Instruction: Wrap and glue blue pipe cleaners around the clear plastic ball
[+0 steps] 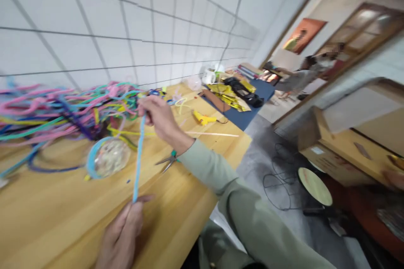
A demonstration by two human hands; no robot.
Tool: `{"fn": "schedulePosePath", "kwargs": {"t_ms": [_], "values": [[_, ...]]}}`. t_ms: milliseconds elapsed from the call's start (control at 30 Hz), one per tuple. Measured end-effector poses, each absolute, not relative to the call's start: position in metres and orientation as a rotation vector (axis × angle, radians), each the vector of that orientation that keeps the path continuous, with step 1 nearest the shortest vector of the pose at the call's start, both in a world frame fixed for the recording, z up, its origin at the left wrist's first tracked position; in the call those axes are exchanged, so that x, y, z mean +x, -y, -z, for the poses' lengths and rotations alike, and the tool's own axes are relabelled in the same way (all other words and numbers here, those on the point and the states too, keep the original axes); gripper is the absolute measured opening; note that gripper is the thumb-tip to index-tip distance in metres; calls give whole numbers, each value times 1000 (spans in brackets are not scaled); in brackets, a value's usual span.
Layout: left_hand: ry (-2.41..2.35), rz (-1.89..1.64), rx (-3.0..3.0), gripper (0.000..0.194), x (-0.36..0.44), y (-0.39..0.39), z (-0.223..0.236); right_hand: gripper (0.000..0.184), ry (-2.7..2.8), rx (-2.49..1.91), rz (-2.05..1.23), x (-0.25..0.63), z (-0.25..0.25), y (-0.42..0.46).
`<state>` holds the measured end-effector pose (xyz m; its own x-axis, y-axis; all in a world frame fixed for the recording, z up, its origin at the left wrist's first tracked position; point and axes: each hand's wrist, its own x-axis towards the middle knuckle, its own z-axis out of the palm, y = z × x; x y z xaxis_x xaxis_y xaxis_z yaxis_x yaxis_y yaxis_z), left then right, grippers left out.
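A light blue pipe cleaner [138, 162] stretches nearly straight between my two hands above the wooden table. My left hand [121, 235], low in the view, pinches its near end. At the far end, the fingers of my right hand [159, 119] are closed around it. Pliers with green handles [170, 159] lie on the table beside my right wrist, partly hidden by the sleeve. Left of the strand sits a round light blue container [92, 159] with a clear bag of pale, small pieces [112, 157] in it.
A heap of coloured pipe cleaners [63, 109] lies along the tiled wall. Farther right are a yellow glue gun [203, 118], gold and black packets [232, 94] and a blue mat [267, 90]. A stool [314, 185] and cardboard box [334, 155] stand right; another person [296, 80] is beyond.
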<state>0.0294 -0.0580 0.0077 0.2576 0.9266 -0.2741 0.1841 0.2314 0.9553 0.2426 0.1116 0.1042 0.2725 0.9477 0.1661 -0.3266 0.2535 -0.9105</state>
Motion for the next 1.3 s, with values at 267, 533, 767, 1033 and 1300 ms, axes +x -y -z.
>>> {"fn": "schedulePosePath", "kwargs": {"t_ms": [267, 533, 767, 1033, 1300], "values": [[-824, -619, 1467, 48, 33, 52, -28, 33, 973, -996, -955, 245, -107, -112], [-859, -924, 1310, 48, 31, 12, -48, 39, 1202, -991, -1146, 203, -105, -48], [-914, -945, 1245, 49, 40, 13, -46, 38, 1117, -1031, -1108, 186, -82, -30], [-919, -965, 1067, 66, 40, 16, -39, 38, 1044, -1020, -1145, 199, -78, -25], [-832, -869, 968, 66, 41, 24, -35, 42, 1085, -917, -1430, 215, -74, -25]]}}
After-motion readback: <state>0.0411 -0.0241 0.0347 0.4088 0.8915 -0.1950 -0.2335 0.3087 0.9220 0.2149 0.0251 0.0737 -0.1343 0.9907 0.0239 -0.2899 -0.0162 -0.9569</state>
